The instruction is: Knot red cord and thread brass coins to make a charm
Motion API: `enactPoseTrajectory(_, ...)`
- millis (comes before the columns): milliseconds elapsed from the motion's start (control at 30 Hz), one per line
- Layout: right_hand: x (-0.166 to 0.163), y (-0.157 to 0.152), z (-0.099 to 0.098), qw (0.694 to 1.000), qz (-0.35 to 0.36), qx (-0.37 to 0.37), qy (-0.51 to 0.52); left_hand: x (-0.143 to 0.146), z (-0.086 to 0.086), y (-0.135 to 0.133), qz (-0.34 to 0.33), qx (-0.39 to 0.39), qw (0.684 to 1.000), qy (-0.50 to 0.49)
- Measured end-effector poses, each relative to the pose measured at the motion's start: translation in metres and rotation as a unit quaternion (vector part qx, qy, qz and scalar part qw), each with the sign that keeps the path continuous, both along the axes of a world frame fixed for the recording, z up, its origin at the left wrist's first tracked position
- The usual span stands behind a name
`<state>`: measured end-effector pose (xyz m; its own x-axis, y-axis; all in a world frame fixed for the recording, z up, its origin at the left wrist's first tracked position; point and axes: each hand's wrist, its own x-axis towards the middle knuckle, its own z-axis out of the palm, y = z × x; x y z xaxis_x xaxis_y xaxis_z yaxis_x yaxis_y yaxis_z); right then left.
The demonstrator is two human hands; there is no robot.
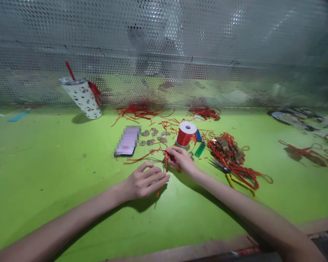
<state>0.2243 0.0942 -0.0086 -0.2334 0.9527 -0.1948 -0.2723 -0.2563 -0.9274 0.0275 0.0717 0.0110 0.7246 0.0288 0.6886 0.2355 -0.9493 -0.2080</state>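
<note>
My right hand (180, 159) is closed, pinching a bundle of thin red cord (167, 160) just in front of a spool of red cord (186, 133). My left hand (146, 181) rests on the green table (57, 167) with its fingers stretched out toward the cord; the cord's loose end hangs near its fingertips. Several brass coins (153, 137) lie scattered behind my hands.
A phone (127, 141) lies left of the coins. A patterned cup with a red straw (82, 96) stands at the back left. Yellow-handled pliers (232, 177), a green lighter (200, 149) and a heap of finished red knots (231, 153) lie at the right. A perforated metal screen (164, 51) closes the back.
</note>
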Motion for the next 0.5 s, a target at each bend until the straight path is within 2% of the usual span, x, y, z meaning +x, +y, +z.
enactPoseTrajectory(100,-0.002,0.0,0.004,0.996,-0.029,0.015,-0.084,0.003,0.0,-0.003,-0.009,-0.007,1.0,0.002)
enactPoseTrajectory(233,-0.002,0.001,0.006,0.987,-0.049,0.047,-0.146,0.006,0.001,-0.011,-0.039,-0.019,0.999,0.009)
enactPoseTrajectory(367,-0.001,0.004,0.005,0.966,-0.076,0.092,-0.227,0.008,0.002,-0.018,-0.074,-0.031,0.995,0.051)
enactPoseTrajectory(500,0.001,0.006,0.001,0.957,-0.082,0.105,-0.258,0.009,-0.001,-0.017,-0.088,-0.041,0.992,0.075)
